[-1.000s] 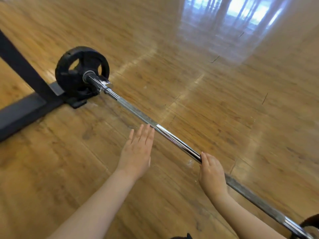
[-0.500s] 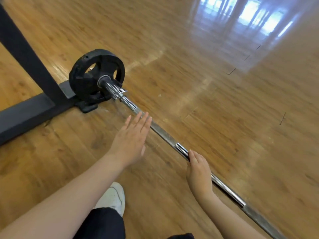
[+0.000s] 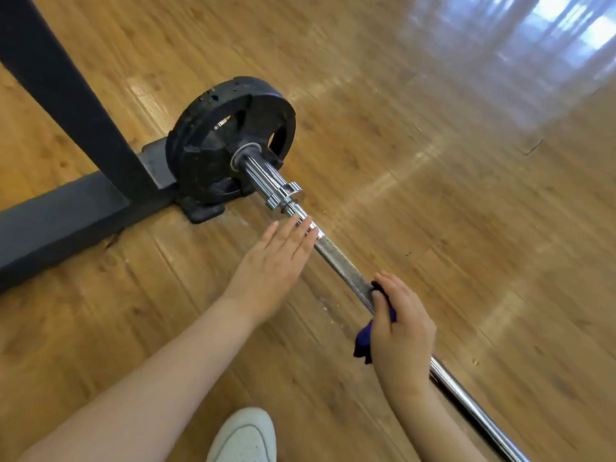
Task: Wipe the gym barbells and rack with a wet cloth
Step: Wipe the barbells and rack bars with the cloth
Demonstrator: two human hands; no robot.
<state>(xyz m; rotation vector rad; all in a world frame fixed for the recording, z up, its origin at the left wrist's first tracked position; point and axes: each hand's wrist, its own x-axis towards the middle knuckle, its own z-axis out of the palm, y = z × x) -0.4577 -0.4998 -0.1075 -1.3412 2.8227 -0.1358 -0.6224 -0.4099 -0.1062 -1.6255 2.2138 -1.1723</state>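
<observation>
Right hand (image 3: 401, 331) with blue cloth (image 3: 365, 341) around barbell (image 3: 340, 261) shaft.

We see a chrome barbell (image 3: 343, 268) lying on the wood floor (image 3: 466, 195), dark blue cloth (image 3: 365, 340) wrapped around its shaft, beside the black rack (image 3: 66, 208).

Landmark: barbell (image 3: 343, 265), lying on the floor (image 3: 450, 201).
Plate (image 3: 230, 141): on the barbell's far end, beyond the collar (image 3: 286, 196).
Rack (image 3: 70, 181): left of the barbell, its base just beside the plate.
Left hand (image 3: 276, 261): flat, fingertips on the barbell near the collar.
Right hand (image 3: 400, 331): on the barbell, nearer than the left hand, with the cloth (image 3: 370, 335) under it.
Shoe (image 3: 245, 436): left of the barbell, nearest the camera.
</observation>
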